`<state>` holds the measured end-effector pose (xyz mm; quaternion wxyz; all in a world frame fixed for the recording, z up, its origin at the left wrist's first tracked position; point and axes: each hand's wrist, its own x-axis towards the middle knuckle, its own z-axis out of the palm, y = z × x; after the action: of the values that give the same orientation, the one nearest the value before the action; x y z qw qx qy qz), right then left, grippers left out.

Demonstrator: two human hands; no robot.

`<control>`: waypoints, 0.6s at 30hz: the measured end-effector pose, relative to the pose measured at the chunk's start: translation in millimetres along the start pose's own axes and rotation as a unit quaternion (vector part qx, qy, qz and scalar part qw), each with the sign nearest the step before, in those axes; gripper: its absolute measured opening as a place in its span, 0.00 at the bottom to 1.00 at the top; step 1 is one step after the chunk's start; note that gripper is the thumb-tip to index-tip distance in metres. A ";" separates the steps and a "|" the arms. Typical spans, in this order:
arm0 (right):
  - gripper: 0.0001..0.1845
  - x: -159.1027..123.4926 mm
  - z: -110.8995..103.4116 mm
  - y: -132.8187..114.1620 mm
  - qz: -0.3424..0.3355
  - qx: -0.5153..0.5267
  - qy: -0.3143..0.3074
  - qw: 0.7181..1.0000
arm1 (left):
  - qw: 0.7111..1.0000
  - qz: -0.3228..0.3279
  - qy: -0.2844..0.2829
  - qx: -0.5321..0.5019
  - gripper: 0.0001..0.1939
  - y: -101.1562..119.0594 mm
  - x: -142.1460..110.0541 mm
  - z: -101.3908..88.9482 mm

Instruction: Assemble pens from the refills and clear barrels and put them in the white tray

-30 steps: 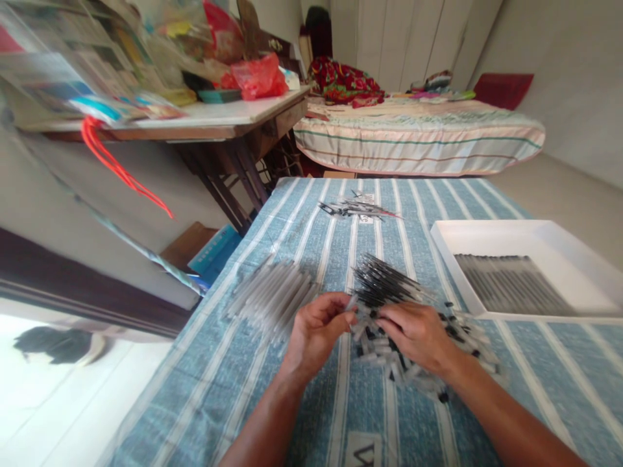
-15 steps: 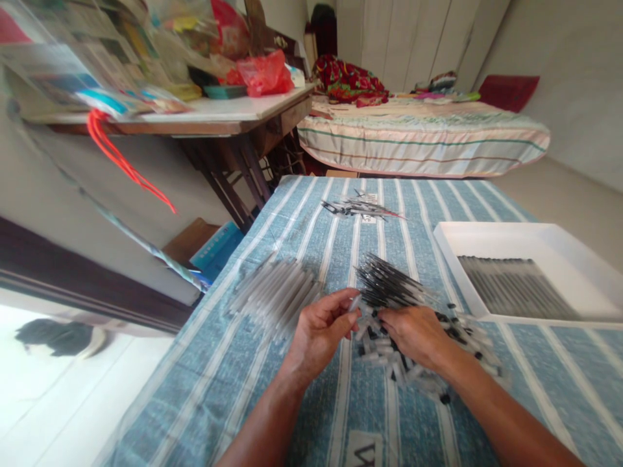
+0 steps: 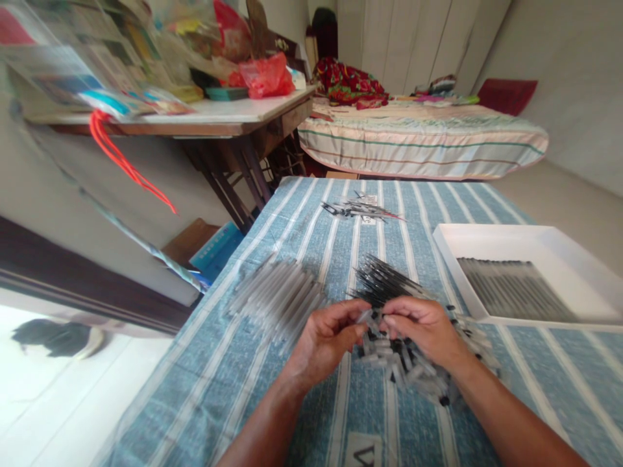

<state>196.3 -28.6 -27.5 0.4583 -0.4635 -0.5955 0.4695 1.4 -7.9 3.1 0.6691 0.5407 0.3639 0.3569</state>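
My left hand point(image 3: 327, 338) is closed in a pinch on a small translucent pen cap point(image 3: 364, 316). Facing it, a short gap away, my right hand point(image 3: 424, 326) also pinches, its fingertips near a small dark piece that I cannot make out. Both hands hover over a heap of loose clear and black pen caps point(image 3: 413, 373). Just beyond them lies a bundle of black pen refills point(image 3: 384, 279). To the left of my left hand rests a stack of frosted pen barrels point(image 3: 277, 298).
A white box point(image 3: 549, 259) on the right holds a row of pens point(image 3: 516, 288). Further back on the striped cloth point(image 3: 233, 383) lies a small pile of thin loose refills point(image 3: 363, 207). A cluttered desk point(image 3: 233, 120) and a bed point(image 3: 423, 139) stand beyond.
My right hand has risen from the cap heap and come toward my left hand, fingers pinched. My left hand has shifted slightly nearer and to the right, keeping its cap.
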 end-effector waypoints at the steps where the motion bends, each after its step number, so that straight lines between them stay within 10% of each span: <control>1: 0.08 -0.7 0.4 0.5 0.013 0.052 0.000 0.999 | 1.000 0.000 -0.006 0.001 0.13 -0.2 -0.4 0.1; 9: 0.09 -1.6 5.8 -0.8 0.047 0.241 0.021 0.969 | 0.999 0.000 -0.033 -0.014 0.14 -0.1 -2.4 1.4; 18: 0.09 -1.9 3.3 1.9 0.050 0.227 0.047 0.972 | 0.999 -0.025 -0.046 -0.005 0.09 10.0 -4.5 6.6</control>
<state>193.6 -30.7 -30.1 0.5549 -0.3983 -0.4274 0.5923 4.2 -13.3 14.5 0.6964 0.5442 0.3442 0.3168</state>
